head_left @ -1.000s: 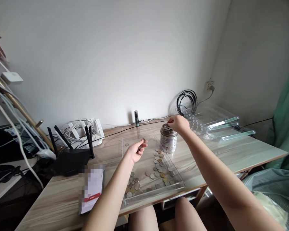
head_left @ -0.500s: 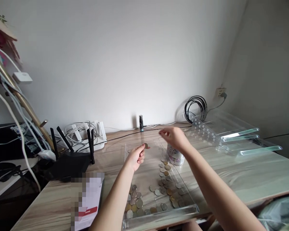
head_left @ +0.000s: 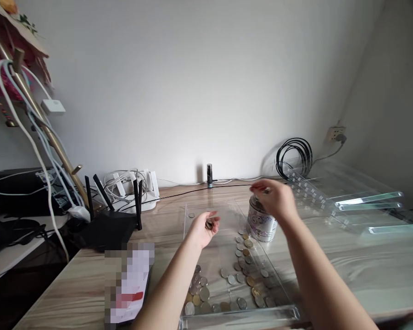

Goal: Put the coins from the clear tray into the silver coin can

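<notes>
The small round silver- and gold-coloured metal coins [head_left: 231,279], scattered on the clear rectangular plastic tray [head_left: 292,313], should handle as light, rigid, smooth and hard to damage; grip each by opposite rim edges between thumb and fingertip. The left hand [head_left: 203,229], raised above the tray, has its fingers half curled around a few coins. The right hand [head_left: 277,198] is bent, thumb and fingers close together, over the top of the upright silver-and-purple patterned cylindrical metal tin [head_left: 261,225]; whether it grasps a coin cannot be determined.
</notes>
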The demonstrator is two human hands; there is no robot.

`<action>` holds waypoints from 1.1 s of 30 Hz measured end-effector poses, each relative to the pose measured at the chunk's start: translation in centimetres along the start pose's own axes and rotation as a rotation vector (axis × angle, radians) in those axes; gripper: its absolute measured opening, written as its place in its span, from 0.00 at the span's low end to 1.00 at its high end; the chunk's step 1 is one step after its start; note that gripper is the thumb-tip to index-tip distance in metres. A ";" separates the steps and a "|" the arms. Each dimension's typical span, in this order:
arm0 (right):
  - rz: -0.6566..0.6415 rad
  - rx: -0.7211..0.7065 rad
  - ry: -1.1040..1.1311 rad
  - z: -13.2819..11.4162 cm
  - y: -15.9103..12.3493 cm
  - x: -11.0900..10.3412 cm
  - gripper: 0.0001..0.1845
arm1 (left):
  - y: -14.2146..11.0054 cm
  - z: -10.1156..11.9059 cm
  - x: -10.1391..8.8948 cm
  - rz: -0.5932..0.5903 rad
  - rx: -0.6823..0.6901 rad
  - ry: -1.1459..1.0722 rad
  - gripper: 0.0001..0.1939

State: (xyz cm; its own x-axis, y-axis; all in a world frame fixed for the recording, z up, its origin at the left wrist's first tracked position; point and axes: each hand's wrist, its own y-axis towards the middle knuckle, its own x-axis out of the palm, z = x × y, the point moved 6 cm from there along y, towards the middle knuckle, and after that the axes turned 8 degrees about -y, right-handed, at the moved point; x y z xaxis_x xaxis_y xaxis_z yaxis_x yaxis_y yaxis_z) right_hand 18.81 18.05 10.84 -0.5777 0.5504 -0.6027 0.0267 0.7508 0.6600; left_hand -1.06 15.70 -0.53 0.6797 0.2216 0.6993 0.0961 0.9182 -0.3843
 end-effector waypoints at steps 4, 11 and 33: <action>-0.105 0.135 -0.139 3.9 1.3 -0.6 0.07 | 0.5 0.5 -0.7 0.056 0.074 -0.095 0.18; -0.036 0.074 -0.334 3.5 1.0 0.1 0.08 | 0.0 0.9 -0.2 0.017 0.143 0.056 0.23; -0.208 -0.214 0.034 -5.2 -2.7 3.7 0.13 | -0.8 -0.3 1.8 -0.291 0.107 0.451 0.13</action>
State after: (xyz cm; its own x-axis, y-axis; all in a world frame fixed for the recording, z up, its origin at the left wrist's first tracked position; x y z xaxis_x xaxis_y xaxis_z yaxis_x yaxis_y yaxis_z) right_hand 12.42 16.12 9.13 -0.5796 0.3775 -0.7222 -0.2655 0.7504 0.6053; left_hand 0.26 15.24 0.90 0.8826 -0.1875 0.4311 0.2679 0.9541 -0.1336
